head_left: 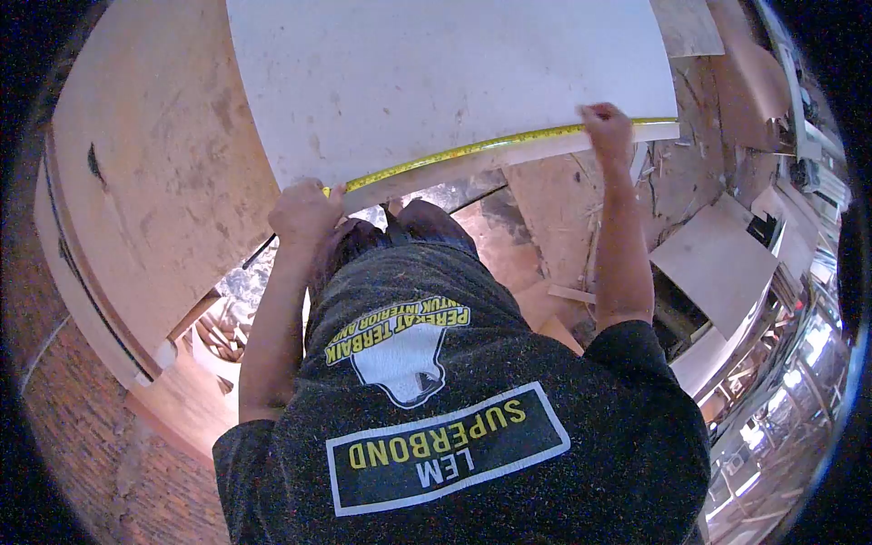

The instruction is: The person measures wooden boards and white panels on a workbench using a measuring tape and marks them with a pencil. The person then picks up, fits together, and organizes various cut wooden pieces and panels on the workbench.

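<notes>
A yellow tape measure (472, 148) is drawn out along the near edge of a large white board (454, 73), reaching the board's right edge. At the board's near left corner, my left hand (307, 214) is closed around the tape's left end; the fingers hide what lies inside the grip. My right hand (609, 134) is over the tape, towards its right end. Its fingers are curled together, and a small dark spot shows at their tips. Whether they hold a small thing or pinch the tape I cannot make out.
A brown wooden panel (154, 173) lies left of the white board. Wood offcuts (218, 336) are heaped below it. On the right, a pale sheet (718, 263) lies among scraps on the littered floor. A brick surface (82, 436) fills the lower left.
</notes>
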Demonstrator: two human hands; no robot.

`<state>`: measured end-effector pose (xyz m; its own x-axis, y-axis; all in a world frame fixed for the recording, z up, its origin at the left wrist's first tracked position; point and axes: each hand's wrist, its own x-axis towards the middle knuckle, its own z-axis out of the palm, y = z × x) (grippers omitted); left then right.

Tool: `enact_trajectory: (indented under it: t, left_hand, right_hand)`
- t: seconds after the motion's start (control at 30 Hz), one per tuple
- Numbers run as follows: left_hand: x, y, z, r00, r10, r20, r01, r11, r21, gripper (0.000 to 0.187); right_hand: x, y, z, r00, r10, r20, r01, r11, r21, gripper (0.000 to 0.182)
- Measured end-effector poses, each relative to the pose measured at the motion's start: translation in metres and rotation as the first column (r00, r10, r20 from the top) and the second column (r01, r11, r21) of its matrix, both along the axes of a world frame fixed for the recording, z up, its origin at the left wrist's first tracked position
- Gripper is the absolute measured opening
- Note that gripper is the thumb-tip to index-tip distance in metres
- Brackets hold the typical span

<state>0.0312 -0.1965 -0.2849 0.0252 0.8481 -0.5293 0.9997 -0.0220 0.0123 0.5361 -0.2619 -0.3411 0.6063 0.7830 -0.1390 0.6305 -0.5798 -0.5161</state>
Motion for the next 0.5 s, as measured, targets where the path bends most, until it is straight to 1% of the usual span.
enact_trajectory:
  t: [0.03, 0.07, 0.13, 0.2, 0.3, 0.4, 0.5]
  left_hand:
    - [-0.001, -0.001, 0.0, 1.0, -0.003, 0.005, 0.003, 1.0, 0.018, 0.053]
    - [-0.001, -0.002, 0.0, 1.0, -0.002, 0.0, 0.002, 1.0, 0.027, 0.053]
    - [-0.001, -0.004, 0.001, 1.0, -0.004, -0.012, 0.004, 0.999, 0.044, 0.052]
    - [0.001, -0.003, 0.005, 0.999, 0.011, -0.031, -0.011, 1.0, 0.007, 0.052]
    - [0.002, -0.002, 0.006, 0.999, 0.024, -0.03, -0.024, 1.0, -0.007, 0.052]
    - [0.0, -0.003, 0.005, 0.999, 0.032, -0.023, -0.032, 0.999, -0.006, 0.052]
    - [-0.004, -0.005, 0.002, 1.0, 0.031, -0.005, -0.031, 1.0, 0.004, 0.051]
  right_hand:
    - [-0.017, 0.005, -0.02, 0.984, 0.11, -0.141, -0.11, 0.994, 0.013, 0.032]
    - [-0.056, 0.012, 0.0, 0.946, 0.22, -0.238, -0.244, 0.967, -0.078, 0.032]
    - [-0.108, 0.018, -0.002, 0.814, 0.39, -0.431, -0.434, 0.901, -0.005, 0.029]
    - [-0.14, 0.027, -0.005, 0.719, 0.449, -0.53, -0.554, 0.831, -0.048, 0.025]
    - [-0.165, 0.032, 0.014, 0.741, 0.538, -0.401, -0.614, 0.785, -0.082, 0.021]
    - [-0.143, 0.036, 0.005, 0.819, 0.555, -0.145, -0.574, 0.795, -0.195, 0.019]
    - [-0.127, 0.036, 0.015, 0.854, 0.482, -0.196, -0.52, 0.795, -0.312, 0.018]
